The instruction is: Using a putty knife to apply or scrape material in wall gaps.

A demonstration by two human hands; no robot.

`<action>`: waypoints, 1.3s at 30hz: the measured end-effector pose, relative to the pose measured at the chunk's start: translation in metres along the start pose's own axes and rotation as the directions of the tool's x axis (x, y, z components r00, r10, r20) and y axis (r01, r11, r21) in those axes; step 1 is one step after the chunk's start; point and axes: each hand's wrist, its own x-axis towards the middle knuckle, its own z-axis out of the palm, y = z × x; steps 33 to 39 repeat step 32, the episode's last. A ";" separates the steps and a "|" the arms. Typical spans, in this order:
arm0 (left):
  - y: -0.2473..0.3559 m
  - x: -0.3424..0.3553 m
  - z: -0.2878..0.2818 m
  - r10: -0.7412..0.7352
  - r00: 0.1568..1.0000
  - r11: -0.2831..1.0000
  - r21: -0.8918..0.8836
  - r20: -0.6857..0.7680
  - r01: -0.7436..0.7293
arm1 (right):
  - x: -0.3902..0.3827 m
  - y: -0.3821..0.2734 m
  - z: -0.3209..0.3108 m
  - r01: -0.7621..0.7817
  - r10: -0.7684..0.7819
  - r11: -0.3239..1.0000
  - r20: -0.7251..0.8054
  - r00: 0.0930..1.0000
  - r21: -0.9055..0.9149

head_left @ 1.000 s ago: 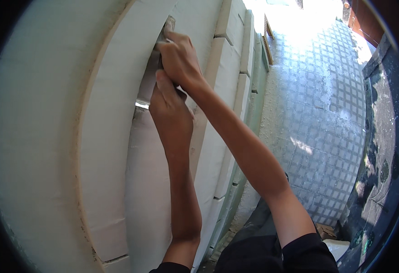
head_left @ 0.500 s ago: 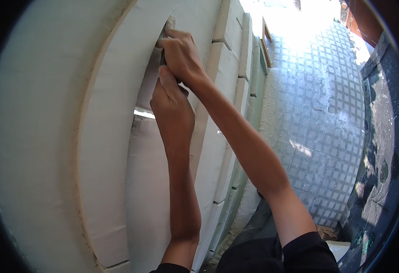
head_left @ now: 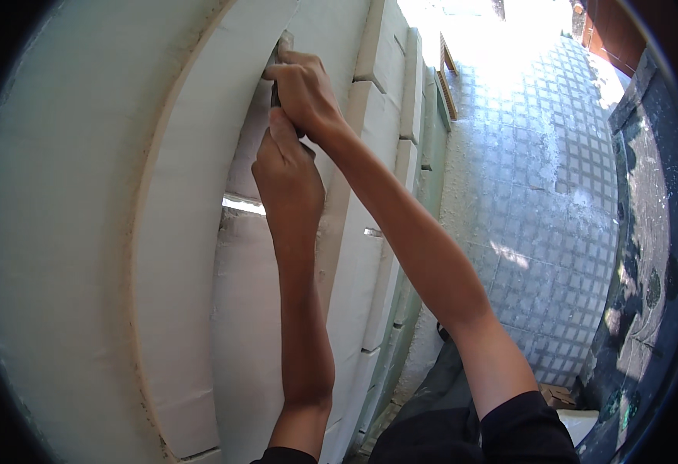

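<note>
**Tool gripped by two hands against white wall**

Tool (head_left: 279, 66) barely visible: a dark, slim piece with a pale tip poking out above the right fist, pressed to the recessed panel high on the wall. Kind of tool impossible to tell, most of it hidden inside the grip.

Wall (head_left: 52, 232) filling the left half, white, bending with the lens. Broad pale frame (head_left: 172, 255) curving down it, with a tan edge on its left side. Recessed panel (head_left: 246, 340) just right of the frame, white, crossed by a bright horizontal gap (head_left: 242, 204) beside the left wrist. Row of stepped white blocks (head_left: 370, 255) right of the panel, running from top to bottom.

Tiled floor (head_left: 540, 193) on the right, small square tiles, sunlit at the top, dusted white in patches. Dark blue mottled surface (head_left: 656, 255) along the far right rim.

Right hand (head_left: 302, 89) uppermost, closed in a fist round the tool, knuckles outward, arm stretching in from the lower right with a dark sleeve at the shoulder. Left hand (head_left: 283, 174) directly below, touching the right one, fingers curled up toward the tool's lower end; cannot tell whether clamped on it or merely bracing.
</note>
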 end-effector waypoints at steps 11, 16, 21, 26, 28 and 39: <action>0.007 0.004 0.010 -0.038 0.999 0.996 0.081 0.031 0.035 | 0.002 0.002 -0.016 0.270 -0.253 0.934 0.098 0.962 -0.234; 0.000 0.023 0.012 0.089 0.996 0.991 0.097 0.017 -0.090 | 0.022 0.004 -0.012 0.121 -0.118 0.983 0.027 0.993 -0.141; -0.009 0.048 0.025 0.234 0.972 0.966 0.119 -0.017 -0.230 | 0.045 0.010 -0.017 0.165 -0.165 0.963 0.019 0.986 -0.212; -0.021 -0.038 0.025 0.088 0.994 0.995 -0.059 0.072 -0.083 | -0.048 -0.013 -0.050 0.134 -0.135 0.978 0.000 0.991 -0.158; -0.048 -0.110 0.022 0.030 0.991 0.990 -0.137 0.134 -0.011 | -0.116 -0.036 -0.075 -0.343 0.340 0.939 0.150 0.928 -0.006; -0.068 -0.211 0.016 -0.124 0.943 0.953 -0.226 0.309 0.200 | -0.215 -0.042 -0.123 -0.452 0.475 0.880 0.249 0.844 -0.146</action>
